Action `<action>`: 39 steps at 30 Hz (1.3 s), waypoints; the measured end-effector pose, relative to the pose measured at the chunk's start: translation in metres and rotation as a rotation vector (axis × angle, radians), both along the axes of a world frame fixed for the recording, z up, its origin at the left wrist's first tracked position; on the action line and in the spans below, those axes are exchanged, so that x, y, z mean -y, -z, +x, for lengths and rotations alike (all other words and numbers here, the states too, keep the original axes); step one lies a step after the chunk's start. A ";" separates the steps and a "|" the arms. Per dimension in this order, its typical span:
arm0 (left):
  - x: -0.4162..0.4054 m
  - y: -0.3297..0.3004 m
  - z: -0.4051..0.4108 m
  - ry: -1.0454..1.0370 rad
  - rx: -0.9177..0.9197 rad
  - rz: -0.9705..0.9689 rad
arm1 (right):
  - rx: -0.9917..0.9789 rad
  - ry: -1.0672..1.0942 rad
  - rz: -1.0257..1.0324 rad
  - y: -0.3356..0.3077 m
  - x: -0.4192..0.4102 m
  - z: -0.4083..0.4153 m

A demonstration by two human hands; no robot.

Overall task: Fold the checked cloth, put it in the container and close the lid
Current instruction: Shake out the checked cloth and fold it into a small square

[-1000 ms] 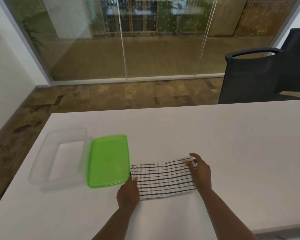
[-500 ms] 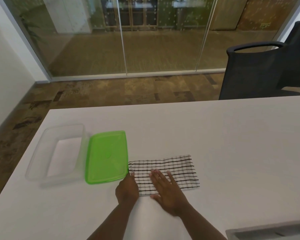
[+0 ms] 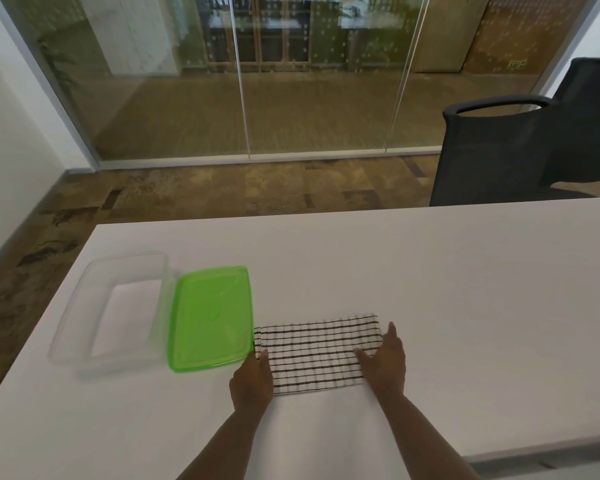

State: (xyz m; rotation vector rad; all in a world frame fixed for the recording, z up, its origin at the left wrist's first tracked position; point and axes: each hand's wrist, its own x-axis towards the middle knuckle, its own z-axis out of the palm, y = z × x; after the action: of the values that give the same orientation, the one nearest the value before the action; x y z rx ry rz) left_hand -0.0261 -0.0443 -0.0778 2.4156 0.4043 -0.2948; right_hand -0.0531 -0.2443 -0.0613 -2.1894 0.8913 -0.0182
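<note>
The black-and-white checked cloth (image 3: 317,351) lies folded into a flat rectangle on the white table (image 3: 430,289). My left hand (image 3: 252,379) rests on its near left corner, fingers together. At the cloth's right end lies my right hand (image 3: 385,360), fingers spread and partly covering that edge. Whether either hand pinches the fabric is not visible. The clear plastic container (image 3: 84,317) stands open at the left. Its green lid (image 3: 210,317) lies flat between the container and the cloth, its right edge touching the cloth's left end.
A dark office chair (image 3: 520,150) stands behind the table's far right edge. A glass wall runs across the back of the room. The table's left edge is close to the container, and its near edge shows at the lower right.
My right hand slid from the cloth's right end to its middle, then back to the right end. My left hand stayed at the near left corner.
</note>
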 end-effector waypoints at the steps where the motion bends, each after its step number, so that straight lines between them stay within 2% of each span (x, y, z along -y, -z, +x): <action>1: 0.000 -0.001 -0.001 -0.007 -0.001 -0.014 | -0.042 0.044 0.049 -0.004 0.001 0.003; 5: -0.003 -0.002 -0.012 -0.068 0.066 -0.171 | -0.233 0.154 0.311 -0.023 0.015 0.012; 8: -0.007 0.004 -0.021 -0.075 0.179 -0.140 | -0.126 0.085 0.524 -0.045 0.019 0.014; 10: -0.003 0.001 -0.022 -0.041 0.321 -0.114 | -0.045 -0.005 0.553 -0.067 0.018 0.019; 11: 0.001 -0.006 -0.020 -0.014 0.358 -0.192 | -0.004 -0.052 0.543 -0.079 0.018 0.022; 13: 0.016 -0.029 -0.012 0.032 0.218 -0.523 | 0.069 -0.156 0.462 -0.105 0.015 0.031; 16: 0.034 -0.067 0.007 0.165 -0.327 -0.836 | 0.173 -0.358 0.188 -0.141 0.006 0.038; 18: 0.034 -0.082 0.020 0.194 -0.591 -1.079 | 0.252 -0.511 0.018 -0.164 -0.001 0.037; 20: 0.029 -0.082 0.034 0.122 -0.684 -1.323 | 0.281 -0.681 -0.074 -0.178 -0.006 0.033; 22: 0.024 -0.079 0.047 0.052 -0.680 -1.503 | 0.248 -0.816 -0.099 -0.184 -0.008 0.029; 25: 0.026 -0.079 0.064 -0.015 -0.651 -1.575 | 0.138 -0.992 -0.159 -0.176 -0.015 0.022; 27: 0.031 -0.081 0.067 -0.081 -0.658 -1.531 | 0.055 -1.085 -0.195 -0.165 -0.023 0.018; 29: 0.033 -0.076 0.070 -0.133 -0.643 -1.370 | -0.004 -1.124 -0.206 -0.152 -0.028 0.013; 32: 0.032 -0.062 0.069 -0.107 -0.634 -1.124 | -0.073 -1.150 -0.198 -0.133 -0.031 0.008; 35: 0.034 -0.048 0.065 -0.051 -0.508 -0.890 | -0.183 -1.182 -0.154 -0.118 -0.037 0.001; 36: 0.034 -0.046 0.064 -0.004 -0.437 -0.767 | -0.220 -1.198 -0.137 -0.114 -0.040 0.000; 39: 0.028 -0.047 0.060 0.238 -0.172 -0.174 | -0.300 -1.237 -0.096 -0.108 -0.048 -0.004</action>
State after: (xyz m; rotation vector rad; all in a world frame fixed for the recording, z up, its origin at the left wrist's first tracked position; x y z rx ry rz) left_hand 0.0342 -0.0721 -0.0303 2.2745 0.1568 -0.6199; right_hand -0.0568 -0.1961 0.0465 -2.5088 -0.4472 0.8769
